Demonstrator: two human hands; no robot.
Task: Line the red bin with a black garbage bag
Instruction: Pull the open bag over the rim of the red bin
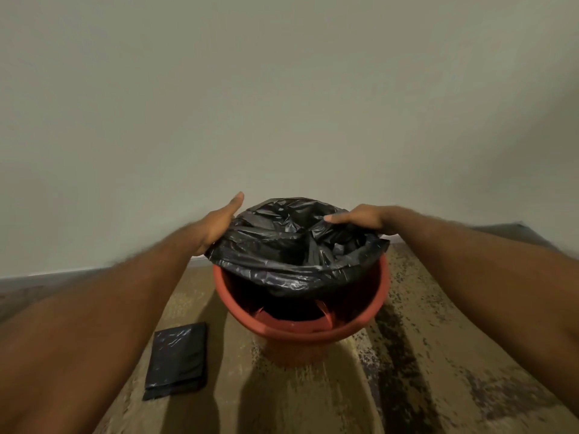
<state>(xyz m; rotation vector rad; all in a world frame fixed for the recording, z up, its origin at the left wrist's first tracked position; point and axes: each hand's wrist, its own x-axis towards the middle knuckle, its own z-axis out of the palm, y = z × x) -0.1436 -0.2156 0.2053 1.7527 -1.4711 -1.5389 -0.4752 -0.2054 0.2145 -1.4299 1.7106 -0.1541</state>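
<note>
The red bin (300, 332) stands on the carpet in front of a pale wall. A black garbage bag (291, 245) hangs with its mouth spread open over the far half of the bin; its near edge sags above the rim, and the bin's near inner wall shows bare. My left hand (219, 225) grips the bag's left edge, thumb pointing up. My right hand (357, 219) holds the bag's right edge, fingers lying over the plastic. The lower part of the bag is hidden inside the bin.
A folded stack of black bags (177, 360) lies flat on the patterned carpet (423, 355) to the left of the bin. The wall (282, 104) rises directly behind the bin, and dark floor borders the carpet on both sides.
</note>
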